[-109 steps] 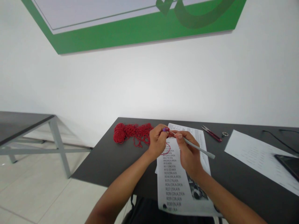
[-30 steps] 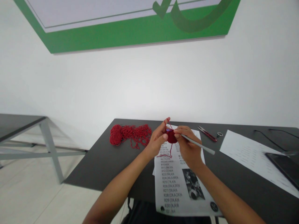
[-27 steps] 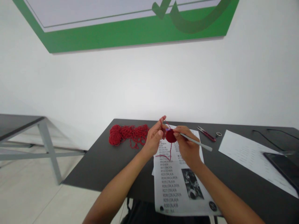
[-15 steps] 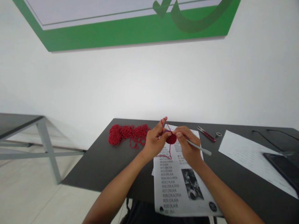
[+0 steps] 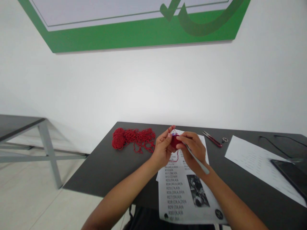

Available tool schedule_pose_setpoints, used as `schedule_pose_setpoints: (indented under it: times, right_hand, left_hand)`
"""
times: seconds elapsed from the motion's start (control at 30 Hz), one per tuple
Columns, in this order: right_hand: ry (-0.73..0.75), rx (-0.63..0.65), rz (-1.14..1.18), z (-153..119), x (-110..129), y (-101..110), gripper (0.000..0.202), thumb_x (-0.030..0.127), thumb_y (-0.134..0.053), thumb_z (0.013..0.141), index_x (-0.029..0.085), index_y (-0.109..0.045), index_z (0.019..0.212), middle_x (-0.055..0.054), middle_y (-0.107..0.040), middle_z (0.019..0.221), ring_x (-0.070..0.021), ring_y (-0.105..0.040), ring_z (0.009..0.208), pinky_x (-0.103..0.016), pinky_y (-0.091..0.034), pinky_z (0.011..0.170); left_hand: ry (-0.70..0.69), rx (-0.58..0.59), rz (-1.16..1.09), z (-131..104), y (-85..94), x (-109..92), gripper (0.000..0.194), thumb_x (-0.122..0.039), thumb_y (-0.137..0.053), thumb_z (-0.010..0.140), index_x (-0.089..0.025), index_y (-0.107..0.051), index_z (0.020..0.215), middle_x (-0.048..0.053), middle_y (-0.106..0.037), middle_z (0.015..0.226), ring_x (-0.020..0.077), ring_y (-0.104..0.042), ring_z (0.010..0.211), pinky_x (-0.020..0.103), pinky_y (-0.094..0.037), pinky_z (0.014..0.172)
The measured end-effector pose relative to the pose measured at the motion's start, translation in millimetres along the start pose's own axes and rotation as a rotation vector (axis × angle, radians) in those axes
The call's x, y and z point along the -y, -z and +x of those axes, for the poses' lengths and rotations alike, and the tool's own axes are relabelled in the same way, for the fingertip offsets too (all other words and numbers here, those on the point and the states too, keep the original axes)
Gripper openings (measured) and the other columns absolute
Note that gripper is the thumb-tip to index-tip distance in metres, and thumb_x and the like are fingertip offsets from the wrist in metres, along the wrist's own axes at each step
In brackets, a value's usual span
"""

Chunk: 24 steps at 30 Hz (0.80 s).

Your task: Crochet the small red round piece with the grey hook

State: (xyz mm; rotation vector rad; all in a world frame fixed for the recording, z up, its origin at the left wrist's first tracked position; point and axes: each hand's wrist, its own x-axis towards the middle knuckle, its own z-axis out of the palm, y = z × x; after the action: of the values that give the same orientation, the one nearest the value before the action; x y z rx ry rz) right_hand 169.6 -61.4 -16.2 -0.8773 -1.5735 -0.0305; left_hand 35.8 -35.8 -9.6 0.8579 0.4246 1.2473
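Red crocheted piece [image 5: 175,143] is held up over the printed sheet [image 5: 173,195], between both hands; clock taken from the piece as seen in view. Piece is pinched by the left hand [image 5: 163,149] at 8 o'clock, thumb on the near face. Yarn strand [image 5: 171,129] is wrapped on the raised left index finger, 11 o'clock. Small purple bit [image 5: 174,134] is seen at the top edge, 12 o'clock. Yarn tail [image 5: 177,156] is hung below, about 6. Hook [image 5: 198,163] is gripped by the right hand [image 5: 193,149], 4 o'clock; grey handle end is pointed to 5, tip is hidden, fingertips are set against the piece. Sheet is laid under the work, carried down to 6, past the edge of the dark table [image 5: 105,172]. Red yarn bundle [image 5: 120,138] is laid at 9, loose strands spread toward the left hand. At 3: snips [image 5: 213,139], then metal ring [image 5: 224,140] just beside the handle end. Toward 4: second paper [image 5: 251,169], partly overlapped by a dark phone [image 5: 287,175]. Green-bordered board [image 5: 120,40] is mounted on the wall, 11 to 12.
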Motion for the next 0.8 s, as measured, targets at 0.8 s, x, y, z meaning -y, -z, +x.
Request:
schedule_pose_setpoints:
  times: [0.8]
  right_hand:
    - [-0.091,0.202,0.361,15.3,4.0,18.8,0.007,0.028,-0.072,0.09,0.031,-0.076,0.094,-0.001,-0.08,0.104,-0.0196,-0.076,0.093,-0.035,-0.062,0.082]
  left_hand:
    - [-0.167,0.234,0.197,6.6,17.7,-30.9,0.095,-0.028,-0.095,0.062,-0.019,-0.051,0.146,0.002,-0.073,0.081,0.0092,-0.062,0.064,0.019,-0.046,0.06]
